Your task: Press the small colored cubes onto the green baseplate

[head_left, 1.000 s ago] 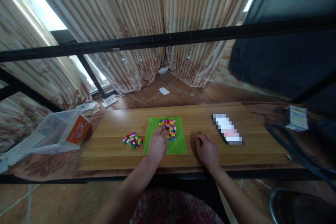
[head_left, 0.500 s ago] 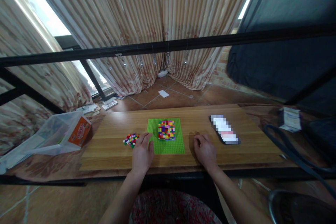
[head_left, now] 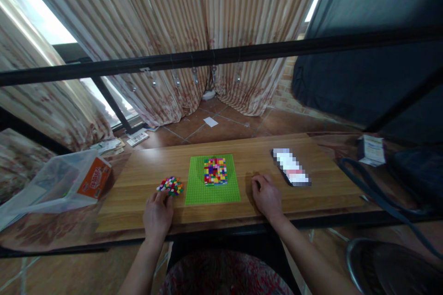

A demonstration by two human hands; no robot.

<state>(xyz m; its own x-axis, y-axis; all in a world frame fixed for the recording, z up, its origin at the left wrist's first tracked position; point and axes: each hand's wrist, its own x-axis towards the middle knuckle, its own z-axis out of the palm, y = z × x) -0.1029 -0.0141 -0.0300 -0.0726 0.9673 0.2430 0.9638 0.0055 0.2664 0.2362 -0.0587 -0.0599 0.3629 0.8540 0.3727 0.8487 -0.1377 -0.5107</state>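
My left hand (head_left: 158, 214) is at the near edge of a small heap of loose coloured toy bricks (head_left: 171, 184). Its fingers are stretched forward and touch or nearly touch the front bricks, with the thumb a little apart. To its right lies a green baseplate (head_left: 195, 193), bearing a square, multicoloured brick build (head_left: 215, 173) with a small gap near its middle. My right hand (head_left: 267, 196) rests on the table right of the baseplate, fingers curled in. Whatever may be inside those fingers is hidden.
A phone (head_left: 290, 168) lies on the wooden table (head_left: 138, 179), beyond my right hand. Left of the table stands a clear plastic box (head_left: 69, 175) with an orange label. A dark strap (head_left: 367, 189) and a small carton (head_left: 372, 150) are at the right. A black bar (head_left: 221, 56) crosses beyond the table.
My left hand has moved left, off the baseplate's edge, to the near side of the loose bricks. My right hand keeps its place on the table. The view has shifted slightly.
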